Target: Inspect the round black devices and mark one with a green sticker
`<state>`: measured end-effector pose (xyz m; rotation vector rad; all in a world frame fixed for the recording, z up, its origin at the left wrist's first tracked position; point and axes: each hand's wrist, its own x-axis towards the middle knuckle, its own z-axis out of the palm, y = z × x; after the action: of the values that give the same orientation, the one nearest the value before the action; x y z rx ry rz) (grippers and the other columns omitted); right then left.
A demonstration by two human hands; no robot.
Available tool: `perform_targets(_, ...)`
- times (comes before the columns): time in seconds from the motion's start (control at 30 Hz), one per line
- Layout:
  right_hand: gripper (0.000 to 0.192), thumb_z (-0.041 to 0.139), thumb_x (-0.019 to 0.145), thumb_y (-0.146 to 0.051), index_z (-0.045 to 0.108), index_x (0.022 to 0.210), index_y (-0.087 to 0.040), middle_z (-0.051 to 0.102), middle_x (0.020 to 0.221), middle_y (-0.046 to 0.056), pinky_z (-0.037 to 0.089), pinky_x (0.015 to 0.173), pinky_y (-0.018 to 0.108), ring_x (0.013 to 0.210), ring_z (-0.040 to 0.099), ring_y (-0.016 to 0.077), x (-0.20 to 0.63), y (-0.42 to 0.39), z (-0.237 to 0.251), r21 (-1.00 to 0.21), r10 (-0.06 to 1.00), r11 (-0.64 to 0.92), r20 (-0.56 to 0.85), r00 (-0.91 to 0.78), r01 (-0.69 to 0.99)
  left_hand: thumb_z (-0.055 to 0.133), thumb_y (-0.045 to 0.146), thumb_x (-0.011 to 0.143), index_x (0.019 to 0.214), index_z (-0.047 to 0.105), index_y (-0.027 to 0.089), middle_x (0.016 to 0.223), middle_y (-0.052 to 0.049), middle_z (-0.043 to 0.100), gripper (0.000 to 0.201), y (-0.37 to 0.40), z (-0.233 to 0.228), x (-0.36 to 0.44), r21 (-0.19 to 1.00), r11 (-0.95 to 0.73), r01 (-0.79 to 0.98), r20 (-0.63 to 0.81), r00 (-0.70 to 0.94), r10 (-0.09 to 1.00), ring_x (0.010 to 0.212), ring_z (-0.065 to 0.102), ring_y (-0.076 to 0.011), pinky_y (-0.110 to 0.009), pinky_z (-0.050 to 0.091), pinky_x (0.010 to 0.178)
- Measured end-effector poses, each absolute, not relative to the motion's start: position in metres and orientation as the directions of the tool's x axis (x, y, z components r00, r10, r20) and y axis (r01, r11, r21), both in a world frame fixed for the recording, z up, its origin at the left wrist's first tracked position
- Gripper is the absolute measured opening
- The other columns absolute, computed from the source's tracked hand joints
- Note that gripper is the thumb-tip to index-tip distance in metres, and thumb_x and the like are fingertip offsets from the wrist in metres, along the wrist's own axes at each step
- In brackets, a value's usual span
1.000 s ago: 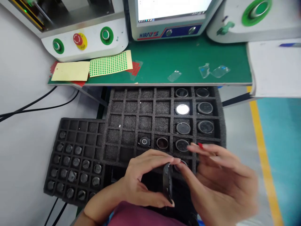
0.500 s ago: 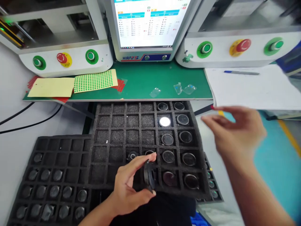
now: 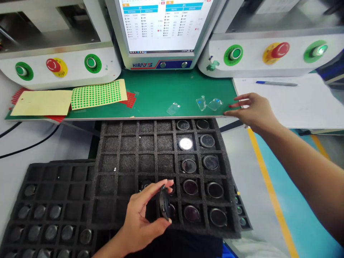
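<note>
In my left hand [image 3: 146, 215], a round black watch case [image 3: 163, 203] is pinched edge-on between thumb and fingers, just above the foam tray [image 3: 166, 165]. Similar round watch cases with dark glass faces [image 3: 210, 162] sit in the tray's two right-hand columns; one of them [image 3: 185, 144] reflects bright light. My right hand [image 3: 252, 110] is at the front edge of the green bench, thumb and fingers apart. A small red spot shows at one fingertip. Close to it lie small clear film pieces [image 3: 215, 104].
Another foam tray [image 3: 77, 175] with watch cases is at lower left. Sheets of green dot stickers [image 3: 98, 94] and a yellow sheet [image 3: 43, 103] lie on the bench [image 3: 150, 93]. Behind stand a monitor [image 3: 163, 28] and machines with buttons [image 3: 235, 53]. A pen [image 3: 276, 83] rests on white paper [image 3: 292, 104].
My right hand has moved up and left to the bench edge, its fingers spreading. My left hand still holds the watch case. The view has shifted slightly.
</note>
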<state>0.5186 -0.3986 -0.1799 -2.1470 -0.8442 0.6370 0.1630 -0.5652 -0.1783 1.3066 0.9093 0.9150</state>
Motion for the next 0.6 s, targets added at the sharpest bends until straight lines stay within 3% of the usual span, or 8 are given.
perform_targets(0.17,0.052,0.074,0.055,-0.023,0.068,0.1,0.001,0.068,0.074,0.003,0.035,0.058,0.028,0.074,0.067,0.0174,0.532,-0.389,-0.179,-0.719,0.732,-0.55,-0.17,0.66,0.425,0.076,0.03,0.081,0.136,0.061,0.028,0.125,-0.008,0.072,0.057,-0.563,-0.178,0.165,0.998,0.037,-0.042,-0.019,0.371,0.928,0.104,0.072,-0.0227,-0.033,0.058,0.095)
perform_targets(0.3,0.055,0.08,0.05,-0.021,0.07,0.101,-0.001,0.07,0.075,0.003,0.04,0.061,0.034,0.081,0.069,0.0229,0.534,-0.399,-0.17,-0.746,0.729,-0.511,-0.114,0.675,0.427,0.077,0.027,0.08,0.134,0.062,0.028,0.123,-0.008,0.072,0.056,-0.563,-0.178,0.165,0.999,0.029,-0.024,-0.019,0.36,0.933,0.102,0.073,-0.0221,-0.032,0.058,0.096)
perform_targets(0.47,0.039,0.081,0.06,-0.022,0.071,0.092,-0.001,0.067,0.067,0.005,0.039,0.057,0.032,0.073,0.07,0.0194,0.525,-0.41,-0.165,-0.768,0.709,-0.523,-0.151,0.688,0.37,0.078,0.02,0.078,0.132,0.063,0.029,0.122,-0.006,0.073,0.058,-0.561,-0.178,0.163,0.998,0.048,-0.032,-0.035,0.327,0.944,0.101,0.074,-0.0204,-0.03,0.058,0.095)
perform_targets(0.6,0.025,0.082,0.066,-0.019,0.071,0.08,-0.002,0.062,0.057,0.0,0.042,0.053,0.024,0.054,0.062,0.0096,0.52,-0.409,-0.168,-0.792,0.758,-0.5,-0.204,0.62,0.35,0.077,0.016,0.077,0.132,0.064,0.031,0.122,-0.004,0.073,0.059,-0.56,-0.178,0.165,0.997,0.064,-0.031,-0.051,0.314,0.948,0.102,0.073,-0.018,-0.026,0.057,0.095)
